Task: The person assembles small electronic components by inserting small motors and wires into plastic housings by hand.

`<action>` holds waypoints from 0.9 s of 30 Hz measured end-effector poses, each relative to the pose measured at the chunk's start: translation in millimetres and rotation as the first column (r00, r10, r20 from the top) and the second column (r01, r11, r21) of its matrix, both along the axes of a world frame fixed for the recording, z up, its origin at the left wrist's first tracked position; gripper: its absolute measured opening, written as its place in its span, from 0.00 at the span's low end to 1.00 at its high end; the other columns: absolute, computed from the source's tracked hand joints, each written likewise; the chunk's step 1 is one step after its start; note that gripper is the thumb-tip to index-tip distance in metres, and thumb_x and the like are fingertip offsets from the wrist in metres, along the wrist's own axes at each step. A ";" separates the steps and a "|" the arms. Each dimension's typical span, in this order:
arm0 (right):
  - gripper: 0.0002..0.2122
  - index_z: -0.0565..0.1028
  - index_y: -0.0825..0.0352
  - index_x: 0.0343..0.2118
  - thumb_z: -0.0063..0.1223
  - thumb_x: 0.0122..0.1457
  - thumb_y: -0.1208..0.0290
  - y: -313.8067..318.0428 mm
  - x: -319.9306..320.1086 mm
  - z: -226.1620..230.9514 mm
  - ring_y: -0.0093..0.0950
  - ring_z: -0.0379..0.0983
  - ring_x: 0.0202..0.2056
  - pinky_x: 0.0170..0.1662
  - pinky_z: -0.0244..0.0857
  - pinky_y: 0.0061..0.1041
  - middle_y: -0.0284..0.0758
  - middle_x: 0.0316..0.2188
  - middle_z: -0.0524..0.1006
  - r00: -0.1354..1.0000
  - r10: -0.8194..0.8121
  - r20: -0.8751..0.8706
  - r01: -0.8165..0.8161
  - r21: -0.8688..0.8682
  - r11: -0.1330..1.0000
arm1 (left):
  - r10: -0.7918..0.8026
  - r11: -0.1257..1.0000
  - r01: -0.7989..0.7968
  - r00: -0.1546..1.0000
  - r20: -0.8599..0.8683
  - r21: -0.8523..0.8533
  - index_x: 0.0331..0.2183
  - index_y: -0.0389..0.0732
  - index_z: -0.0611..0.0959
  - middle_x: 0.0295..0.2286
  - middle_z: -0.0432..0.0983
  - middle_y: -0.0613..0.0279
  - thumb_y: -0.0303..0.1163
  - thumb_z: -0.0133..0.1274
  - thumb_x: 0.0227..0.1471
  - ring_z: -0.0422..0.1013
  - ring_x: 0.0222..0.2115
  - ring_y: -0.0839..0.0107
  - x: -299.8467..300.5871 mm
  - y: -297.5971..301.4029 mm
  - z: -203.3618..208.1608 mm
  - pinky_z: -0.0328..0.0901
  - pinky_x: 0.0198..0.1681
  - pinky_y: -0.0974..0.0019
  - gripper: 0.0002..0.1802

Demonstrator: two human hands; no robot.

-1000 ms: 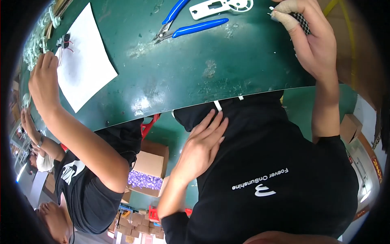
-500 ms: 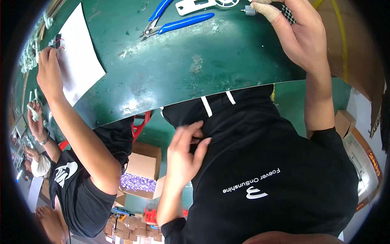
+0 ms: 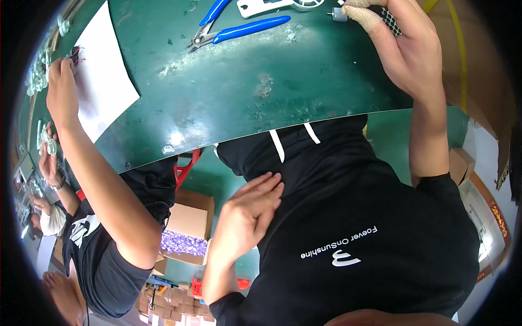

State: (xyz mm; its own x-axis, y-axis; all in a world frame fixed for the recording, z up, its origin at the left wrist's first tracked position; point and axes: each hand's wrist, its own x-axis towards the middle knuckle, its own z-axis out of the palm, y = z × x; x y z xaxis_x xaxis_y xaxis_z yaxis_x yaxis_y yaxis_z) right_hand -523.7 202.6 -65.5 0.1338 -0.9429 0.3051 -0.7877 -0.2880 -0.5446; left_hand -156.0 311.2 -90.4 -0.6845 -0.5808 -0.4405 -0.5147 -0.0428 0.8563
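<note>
My left hand (image 3: 244, 214) rests flat against the front of my black shirt, its fingers stretched out and holding nothing. At the upper right, above the green table (image 3: 217, 98), my right hand (image 3: 405, 51) is closed in a pinch. Beige finger covers (image 3: 363, 17) wrap its thumb and a fingertip. Between those tips is a small silver motor (image 3: 338, 14) with a thin shaft; the far fingertips are cut off by the picture's upper edge. Left of it lies a white plastic part (image 3: 266, 6) with a round spoked end. Blue-handled cutting pliers (image 3: 250, 30) lie open nearby.
On my left, a co-worker's hand (image 3: 62, 89) handles a small dark part with red wires over a white sheet (image 3: 111, 81). A perforated black piece (image 3: 390, 22) shows behind my right hand. An open carton (image 3: 185, 223) of purple pieces stands below the table.
My left hand has moved slightly down and left and now lies flat on the shirt. My right hand, with the motor, has shifted a little to the right.
</note>
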 end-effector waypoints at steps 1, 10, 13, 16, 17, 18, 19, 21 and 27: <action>0.04 0.82 0.68 0.39 0.69 0.67 0.81 -0.1 1.6 0.9 0.43 0.82 0.54 0.59 0.75 0.37 0.41 0.45 0.85 1.000 0.001 0.004 -0.001 0.007 1.000 | 0.054 0.999 -0.054 0.998 0.023 0.006 0.54 0.30 0.92 0.54 0.91 0.43 0.19 0.65 0.65 0.84 0.61 0.45 1.9 0.5 -1.8 0.77 0.66 0.48 0.16; 0.04 0.83 0.68 0.40 0.69 0.67 0.81 -3.1 -3.9 1.2 0.44 0.82 0.55 0.61 0.75 0.39 0.40 0.44 0.85 1.000 0.019 -0.014 -0.019 -0.005 1.000 | 0.040 0.970 -0.065 0.993 0.111 0.233 0.51 0.33 0.86 0.43 0.86 0.39 0.27 0.72 0.63 0.84 0.40 0.37 -7.8 -24.1 -27.6 0.77 0.44 0.49 0.18; 0.04 0.83 0.68 0.40 0.69 0.67 0.81 -2.6 -4.8 -0.6 0.45 0.82 0.55 0.62 0.75 0.40 0.40 0.44 0.85 1.000 0.027 0.002 -0.027 -0.009 1.000 | 0.015 0.992 -0.031 0.991 0.135 0.119 0.50 0.34 0.86 0.42 0.85 0.42 0.26 0.74 0.60 0.84 0.39 0.39 -15.5 -15.8 -25.0 0.77 0.42 0.50 0.19; 0.04 0.83 0.68 0.40 0.69 0.67 0.81 1.3 -7.7 -1.5 0.45 0.82 0.55 0.62 0.75 0.40 0.41 0.44 0.85 1.000 0.006 0.001 -0.006 -0.003 1.000 | 0.136 0.990 -0.129 0.983 0.124 -0.064 0.46 0.34 0.88 0.40 0.85 0.46 0.24 0.75 0.57 0.84 0.36 0.42 -20.5 -9.8 -30.7 0.77 0.38 0.52 0.16; 0.04 0.83 0.68 0.40 0.69 0.67 0.81 2.2 -9.0 -1.7 0.45 0.82 0.55 0.62 0.75 0.40 0.41 0.44 0.85 1.000 0.002 0.000 -0.002 -0.005 1.000 | 0.191 0.981 -0.186 0.976 0.109 -0.058 0.44 0.33 0.88 0.39 0.85 0.47 0.24 0.75 0.56 0.83 0.36 0.42 -21.3 -13.0 -34.1 0.77 0.38 0.52 0.15; 0.04 0.83 0.68 0.40 0.69 0.67 0.81 2.4 -9.6 -2.0 0.45 0.82 0.55 0.62 0.75 0.40 0.41 0.44 0.85 1.000 0.005 -0.005 -0.005 -0.005 1.000 | 0.210 0.977 -0.212 0.964 0.166 -0.006 0.43 0.32 0.88 0.38 0.84 0.47 0.23 0.75 0.56 0.83 0.37 0.42 -25.4 -18.4 -30.1 0.78 0.41 0.52 0.15; 0.04 0.83 0.68 0.40 0.69 0.67 0.81 2.3 -9.8 -2.2 0.45 0.82 0.55 0.62 0.76 0.40 0.41 0.45 0.85 1.000 0.008 -0.009 -0.008 -0.005 1.000 | 0.210 0.977 -0.212 0.963 0.168 -0.006 0.43 0.32 0.88 0.38 0.84 0.47 0.23 0.75 0.56 0.83 0.37 0.42 -26.0 -17.9 -32.8 0.78 0.41 0.52 0.15; 0.04 0.83 0.68 0.40 0.69 0.67 0.81 2.0 -10.2 -1.0 0.45 0.82 0.55 0.62 0.76 0.40 0.41 0.45 0.85 1.000 0.000 -0.005 0.000 -0.001 1.000 | 0.217 0.976 -0.212 0.968 0.124 -0.056 0.46 0.34 0.90 0.42 0.85 0.47 0.22 0.74 0.55 0.83 0.43 0.43 -27.8 -16.6 -39.5 0.78 0.48 0.51 0.16; 0.04 0.83 0.68 0.39 0.69 0.67 0.81 -1.9 -14.2 6.3 0.47 0.81 0.57 0.64 0.75 0.41 0.41 0.46 0.85 1.000 0.000 0.014 0.000 0.005 1.000 | 0.120 0.916 -0.106 0.993 0.012 -0.388 0.48 0.39 0.92 0.47 0.83 0.53 0.19 0.75 0.50 0.80 0.48 0.47 -39.3 -22.5 -39.6 0.77 0.53 0.49 0.22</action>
